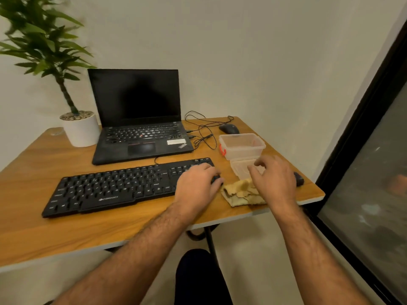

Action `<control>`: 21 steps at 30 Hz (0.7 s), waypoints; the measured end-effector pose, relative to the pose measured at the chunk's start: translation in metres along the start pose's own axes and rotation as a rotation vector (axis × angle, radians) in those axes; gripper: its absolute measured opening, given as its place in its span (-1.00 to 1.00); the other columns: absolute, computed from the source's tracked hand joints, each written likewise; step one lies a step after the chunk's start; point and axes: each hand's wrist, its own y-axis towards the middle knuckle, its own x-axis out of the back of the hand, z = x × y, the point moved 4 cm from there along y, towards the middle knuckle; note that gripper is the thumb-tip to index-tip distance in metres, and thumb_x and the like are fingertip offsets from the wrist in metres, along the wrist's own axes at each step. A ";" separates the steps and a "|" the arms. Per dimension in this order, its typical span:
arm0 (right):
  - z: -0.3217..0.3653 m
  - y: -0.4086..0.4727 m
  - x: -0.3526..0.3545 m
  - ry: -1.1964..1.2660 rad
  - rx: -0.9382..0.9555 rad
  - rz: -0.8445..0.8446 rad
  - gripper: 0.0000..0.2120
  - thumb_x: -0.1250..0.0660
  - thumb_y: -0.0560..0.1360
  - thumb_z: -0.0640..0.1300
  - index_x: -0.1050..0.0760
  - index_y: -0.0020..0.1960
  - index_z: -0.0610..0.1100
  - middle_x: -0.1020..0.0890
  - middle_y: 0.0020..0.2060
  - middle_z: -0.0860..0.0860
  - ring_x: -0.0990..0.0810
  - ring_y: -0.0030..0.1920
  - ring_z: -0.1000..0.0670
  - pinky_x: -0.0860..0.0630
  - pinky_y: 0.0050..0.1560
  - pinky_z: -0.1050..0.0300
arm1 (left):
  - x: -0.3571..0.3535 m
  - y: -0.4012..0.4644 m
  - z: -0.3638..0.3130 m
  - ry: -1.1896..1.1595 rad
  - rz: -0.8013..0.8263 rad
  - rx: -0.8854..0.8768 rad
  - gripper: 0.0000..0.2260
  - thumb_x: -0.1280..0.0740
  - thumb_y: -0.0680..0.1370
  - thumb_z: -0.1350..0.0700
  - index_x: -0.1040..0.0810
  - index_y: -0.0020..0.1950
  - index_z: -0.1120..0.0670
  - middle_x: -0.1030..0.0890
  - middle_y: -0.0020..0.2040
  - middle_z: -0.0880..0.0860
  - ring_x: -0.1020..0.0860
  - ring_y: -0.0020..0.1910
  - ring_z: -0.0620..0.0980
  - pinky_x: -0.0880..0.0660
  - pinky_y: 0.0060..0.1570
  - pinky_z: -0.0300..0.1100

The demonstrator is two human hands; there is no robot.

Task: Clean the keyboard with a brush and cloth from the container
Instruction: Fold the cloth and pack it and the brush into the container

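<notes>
Resting place of left hand: the left hand (196, 183) lies palm down on the right end of the keyboard (123, 186), over the number keys.
Left fingers: the fingers (210, 170) are bent a little and lie on the keys; they hold nothing.
Right hand: the right hand (274, 180) hangs above the cloth (241, 193) and the lid (242, 169), with the palm down.
Right fingers: they are spread and loosely curved, open; I cannot tell if the tips touch the lid or the cloth.
Keyboard: black, it lies slanted across the front of the wooden surface (44, 236), in front of the laptop (138, 119).
Cloth: yellowish and crumpled, just beside the right end of the keyboard, partly under the right hand.
Container: a clear plastic box (242, 146) with a red clip stands open behind the lid, near the right edge of the surface.
Brush: a small dark thing (298, 178) shows past the right hand, at the edge; I cannot tell if it is the brush.
Other things: a black mouse (229, 128) with its wires lies behind the box, and a plant in a white pot (81, 130) stands left of the laptop.
</notes>
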 end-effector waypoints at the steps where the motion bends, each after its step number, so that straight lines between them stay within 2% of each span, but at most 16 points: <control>1: 0.015 -0.002 -0.003 0.027 0.036 0.043 -0.76 -0.36 0.53 0.08 -0.60 0.09 -0.03 -0.62 0.05 0.04 -0.52 0.11 -0.01 -0.48 0.02 0.04 | 0.008 -0.005 0.012 0.003 -0.005 0.024 -0.71 -0.27 0.62 -0.13 -0.59 0.27 -0.08 -0.59 0.22 -0.10 -0.52 0.20 -0.07 -0.49 0.11 -0.10; 4: 0.059 -0.012 -0.025 0.086 0.165 0.236 -0.71 -0.41 0.49 0.10 -0.56 0.17 0.04 -0.57 0.14 0.07 -0.48 0.18 0.02 -0.45 0.13 0.05 | 0.032 -0.021 0.051 0.041 -0.024 0.079 -0.72 -0.30 0.60 -0.11 -0.60 0.26 -0.06 -0.61 0.21 -0.07 -0.52 0.20 -0.05 -0.50 0.17 -0.06; 7: 0.102 -0.026 -0.055 0.068 0.359 0.449 -0.54 -0.45 0.45 0.11 -0.48 0.32 0.08 -0.51 0.29 0.08 -0.41 0.30 0.02 -0.39 0.31 0.02 | 0.059 -0.038 0.092 0.108 -0.006 0.131 -0.72 -0.35 0.58 -0.08 -0.60 0.27 -0.05 -0.61 0.21 -0.06 -0.52 0.21 -0.06 -0.46 0.26 0.00; 11: 0.142 -0.040 -0.084 0.027 0.464 0.660 -0.32 -0.47 0.45 0.07 -0.29 0.51 0.08 -0.28 0.53 0.04 -0.16 0.54 -0.01 -0.16 0.51 -0.09 | 0.093 -0.065 0.143 0.169 0.017 0.212 -0.65 -0.40 0.54 -0.13 -0.60 0.28 -0.04 -0.61 0.23 -0.04 -0.52 0.24 -0.05 -0.45 0.31 0.05; 13: 0.154 -0.042 -0.092 0.008 0.506 0.680 -0.31 -0.46 0.46 0.04 -0.26 0.52 0.09 -0.24 0.55 0.04 -0.10 0.56 -0.01 -0.10 0.52 -0.09 | 0.105 -0.080 0.166 0.202 0.060 0.258 -0.59 -0.42 0.50 -0.18 -0.59 0.29 -0.04 -0.60 0.25 -0.03 -0.51 0.26 -0.04 -0.44 0.31 0.04; 17: 0.168 -0.043 -0.099 -0.025 0.546 0.660 -0.36 -0.44 0.50 -0.01 -0.29 0.52 0.08 -0.26 0.54 0.04 -0.12 0.56 0.00 -0.08 0.53 -0.05 | 0.120 -0.107 0.199 0.247 0.162 0.303 -0.48 -0.46 0.42 -0.27 -0.57 0.32 -0.11 -0.56 0.28 -0.04 -0.46 0.29 -0.02 -0.40 0.27 0.00; 21: 0.173 -0.044 -0.101 -0.043 0.569 0.641 -0.44 -0.40 0.53 -0.05 -0.34 0.49 0.07 -0.29 0.53 0.05 -0.15 0.55 0.01 -0.09 0.53 -0.02 | 0.121 -0.123 0.213 0.257 0.157 0.304 -0.55 -0.47 0.44 -0.21 -0.60 0.29 -0.11 -0.56 0.20 -0.07 -0.47 0.20 -0.06 -0.42 0.19 -0.06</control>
